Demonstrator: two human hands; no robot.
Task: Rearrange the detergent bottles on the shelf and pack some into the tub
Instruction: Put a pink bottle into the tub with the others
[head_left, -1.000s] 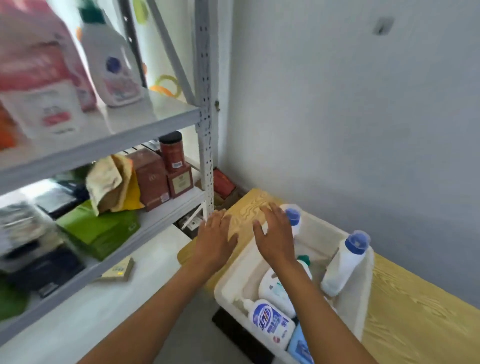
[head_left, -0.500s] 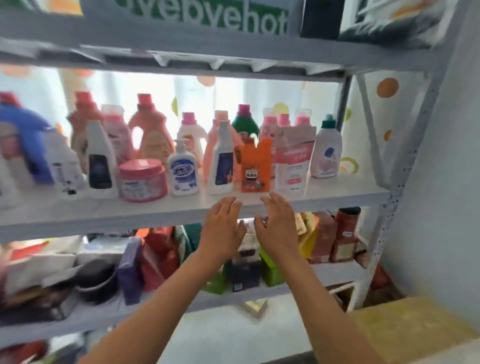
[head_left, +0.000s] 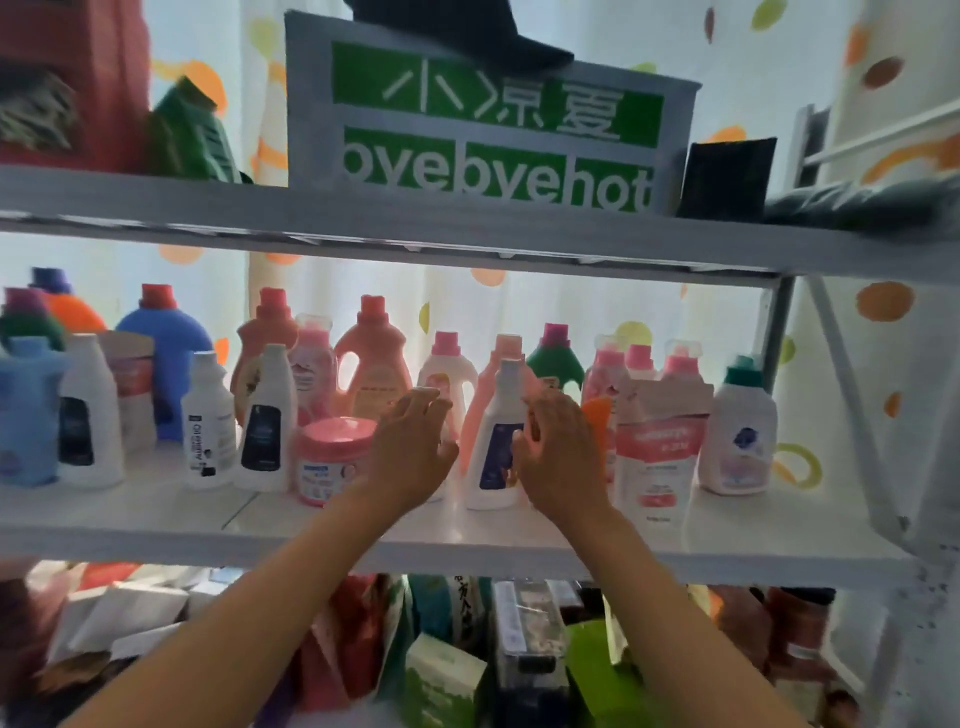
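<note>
Several detergent bottles stand in rows on the white shelf (head_left: 311, 525). A white bottle with a dark blue label (head_left: 493, 447) stands at the middle front. My left hand (head_left: 410, 449) is raised just left of it with fingers spread, hiding the pump bottle behind it. My right hand (head_left: 558, 452) is just right of that bottle, fingers loosely bent near its side. Neither hand visibly grips anything. An orange bottle (head_left: 597, 421) is mostly hidden behind my right hand. The tub is out of view.
A pink-lidded jar (head_left: 332, 457) sits left of my left hand. A pink-and-white refill pouch (head_left: 657, 457) and a white bottle with a green cap (head_left: 740, 431) stand to the right. A green-and-white box (head_left: 493, 124) sits on the shelf above.
The view swung from the tub on the wooden table up to the shelf. Both hands rose from the shelf's front edge to either side of the white bottle.
</note>
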